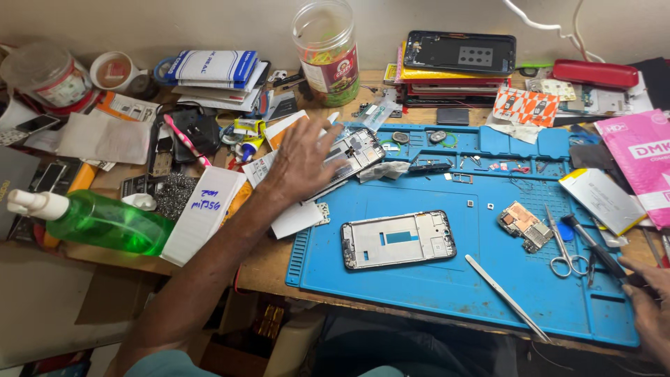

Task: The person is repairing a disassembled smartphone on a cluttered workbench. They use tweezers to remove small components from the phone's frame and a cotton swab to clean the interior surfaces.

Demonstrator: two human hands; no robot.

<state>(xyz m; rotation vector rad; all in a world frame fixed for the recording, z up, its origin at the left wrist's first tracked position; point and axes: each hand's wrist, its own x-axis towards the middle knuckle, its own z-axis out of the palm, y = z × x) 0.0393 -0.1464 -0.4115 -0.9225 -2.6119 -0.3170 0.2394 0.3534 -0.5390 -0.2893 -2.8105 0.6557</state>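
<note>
Forearm and sleeve fill the lower left of the frame, running up to the left hand (301, 159) at centre-left. Its fingers (326, 137) are spread wide, palm down, laid over a stripped phone frame (356, 152) that sits tilted at the upper left corner of the blue repair mat (447, 293); fingertips touch it, nothing pinched. Left of the arm on the counter (262, 269): a green spray bottle (105, 222) on its side, a white box (204, 213) with blue handwriting, loose papers and small parts.

Mat centre: a second phone frame (398, 239), flat, apart from both hands. Lower on the mat, metal tweezers (506, 297) lie diagonally. Further right, a small circuit board (525, 227), then scissors (565, 248).

Lower right edge: right hand (648, 307), mostly cut off by the frame. It seems to grip a dark-handled tool (600, 248) whose tip points toward the board, but whether the fingers close fully around it cannot be told.

Judgement on handling: the tilted frame rests partly on clutter, so a flat press could rock it. Better to take it by its long edges, lift clear of the loose screws and parts nearby, and keep the tool hand still meanwhile.
</note>
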